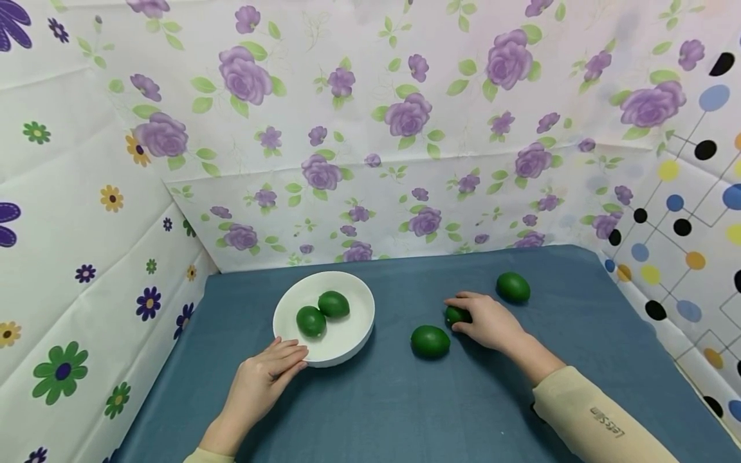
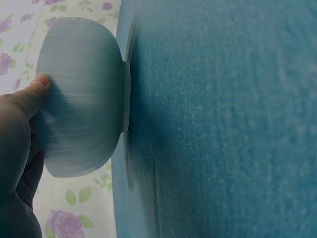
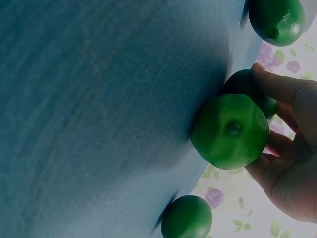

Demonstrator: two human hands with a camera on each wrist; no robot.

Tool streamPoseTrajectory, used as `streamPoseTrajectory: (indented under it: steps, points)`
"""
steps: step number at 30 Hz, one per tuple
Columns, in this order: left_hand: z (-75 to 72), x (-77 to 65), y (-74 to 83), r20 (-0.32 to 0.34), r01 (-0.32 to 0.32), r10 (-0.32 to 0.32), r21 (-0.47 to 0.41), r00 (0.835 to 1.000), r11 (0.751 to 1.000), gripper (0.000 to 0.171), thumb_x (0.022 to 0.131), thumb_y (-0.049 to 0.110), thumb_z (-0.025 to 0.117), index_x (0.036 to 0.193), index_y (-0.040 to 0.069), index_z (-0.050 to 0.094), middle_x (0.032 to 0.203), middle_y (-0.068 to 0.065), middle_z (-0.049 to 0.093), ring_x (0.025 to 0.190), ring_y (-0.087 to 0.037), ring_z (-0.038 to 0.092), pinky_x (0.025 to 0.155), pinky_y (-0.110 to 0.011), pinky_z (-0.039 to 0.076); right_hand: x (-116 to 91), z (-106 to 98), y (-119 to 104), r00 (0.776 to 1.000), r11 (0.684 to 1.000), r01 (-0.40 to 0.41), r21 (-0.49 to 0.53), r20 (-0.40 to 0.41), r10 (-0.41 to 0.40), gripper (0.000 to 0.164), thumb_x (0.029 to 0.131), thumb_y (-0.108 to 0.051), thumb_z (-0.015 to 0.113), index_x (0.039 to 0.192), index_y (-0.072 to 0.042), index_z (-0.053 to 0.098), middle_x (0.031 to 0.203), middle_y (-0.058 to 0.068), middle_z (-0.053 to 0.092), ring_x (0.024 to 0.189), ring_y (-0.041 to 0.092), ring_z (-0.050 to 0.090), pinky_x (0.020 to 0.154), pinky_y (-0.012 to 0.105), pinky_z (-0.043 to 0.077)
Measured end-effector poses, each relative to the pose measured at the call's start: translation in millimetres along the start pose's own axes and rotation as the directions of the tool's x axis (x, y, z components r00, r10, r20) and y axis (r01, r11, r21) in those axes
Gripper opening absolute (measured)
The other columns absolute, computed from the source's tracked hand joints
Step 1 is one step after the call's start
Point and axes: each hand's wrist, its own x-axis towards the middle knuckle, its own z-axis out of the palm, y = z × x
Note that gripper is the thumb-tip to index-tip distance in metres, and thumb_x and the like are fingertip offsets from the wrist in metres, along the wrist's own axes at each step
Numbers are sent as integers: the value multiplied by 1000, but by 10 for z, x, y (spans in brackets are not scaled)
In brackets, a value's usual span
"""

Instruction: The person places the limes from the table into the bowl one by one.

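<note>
A white bowl point(image 1: 353, 344) holds two green limes point(image 1: 334, 305). My left hand point(image 1: 260, 379) grips its near left rim, the thumb point(image 2: 40, 82) against the outer wall. To the right, my right hand point(image 1: 489, 319) holds a green lime point(image 1: 456, 315) that shows between thumb and forefinger. In the right wrist view the thumb lies on this darker lime point(image 3: 242, 84). A brighter lime point(image 3: 230, 131) overlaps it there, with fingers behind; the right hand hides that one in the head view. Another lime point(image 1: 430, 342) lies left of the right hand.
One more lime point(image 1: 512, 287) lies beyond the right hand, near the back edge of the blue-covered table point(image 1: 370, 411). A floral sheet point(image 1: 376, 161) hangs behind, and patterned sheets point(image 1: 683, 225) stand at both sides.
</note>
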Motion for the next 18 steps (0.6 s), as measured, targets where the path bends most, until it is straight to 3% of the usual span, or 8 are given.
streamPoseTrajectory:
  steps: [18]
  points:
    - [4,0,11,-1,5,-5,1,1000,1000,29,85,21,80,114,16,78,112,4,73,111,-16,67,114,-30,39,-15,-2,29,1000,1000,0,10,-17,1,55,89,-27,78,140,-17,60,144,17,52,127,38,54,100,57,50]
